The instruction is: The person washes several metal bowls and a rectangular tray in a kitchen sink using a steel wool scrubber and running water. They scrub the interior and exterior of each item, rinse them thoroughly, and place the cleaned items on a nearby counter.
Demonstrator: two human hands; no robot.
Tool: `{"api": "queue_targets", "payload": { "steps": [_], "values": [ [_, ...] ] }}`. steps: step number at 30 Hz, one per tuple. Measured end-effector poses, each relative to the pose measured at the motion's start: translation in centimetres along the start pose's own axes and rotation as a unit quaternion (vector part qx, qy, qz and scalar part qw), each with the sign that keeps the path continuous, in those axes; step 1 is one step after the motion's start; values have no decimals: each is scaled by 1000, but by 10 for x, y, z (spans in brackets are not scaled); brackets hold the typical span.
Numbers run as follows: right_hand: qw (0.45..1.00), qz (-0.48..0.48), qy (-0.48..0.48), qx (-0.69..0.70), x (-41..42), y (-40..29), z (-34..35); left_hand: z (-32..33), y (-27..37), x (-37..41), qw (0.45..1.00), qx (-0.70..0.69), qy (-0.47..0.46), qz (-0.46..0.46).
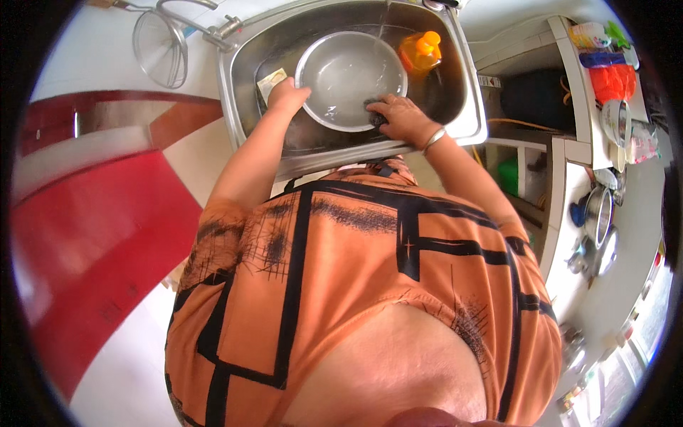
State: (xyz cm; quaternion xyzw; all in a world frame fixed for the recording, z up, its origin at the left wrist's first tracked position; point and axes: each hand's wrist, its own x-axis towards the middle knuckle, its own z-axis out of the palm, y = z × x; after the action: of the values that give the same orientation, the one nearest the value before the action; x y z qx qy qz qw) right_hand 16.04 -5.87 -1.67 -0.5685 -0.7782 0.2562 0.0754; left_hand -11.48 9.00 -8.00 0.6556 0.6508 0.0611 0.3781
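A round metal bowl (347,74) lies in the stainless steel sink (475,125), with a thin stream of water falling near its far right side. My left hand (288,97) grips the bowl's left rim. On the near right rim, my right hand (403,117) presses a dark scouring pad (377,113) against the bowl; its fingers partly cover the pad. An orange bottle with a pump-like cap (421,53) stands in the sink to the right of the bowl. Beside my left hand lies a pale printed packet or card (272,80).
A faucet (221,34) is at the sink's far left corner, near a wire strainer (160,48). Red cabinets (106,240) are on the left. Along the right, a tiled counter (576,213) holds a metal pot (598,216), bowls and a red plastic bag (613,82).
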Motion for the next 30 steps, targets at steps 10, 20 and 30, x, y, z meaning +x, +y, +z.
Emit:
{"api": "queue_targets", "payload": {
  "steps": [10,20,30],
  "values": [
    [974,50,-91,203,9,-3,-7,-12,35,-58,896,-444,14,-8],
    [939,92,-52,327,11,-22,-26,-53,74,-102,875,-483,34,7],
    [862,-83,105,489,41,-103,-62,-110,104,-115,918,-302,160,202]
  ]
}}
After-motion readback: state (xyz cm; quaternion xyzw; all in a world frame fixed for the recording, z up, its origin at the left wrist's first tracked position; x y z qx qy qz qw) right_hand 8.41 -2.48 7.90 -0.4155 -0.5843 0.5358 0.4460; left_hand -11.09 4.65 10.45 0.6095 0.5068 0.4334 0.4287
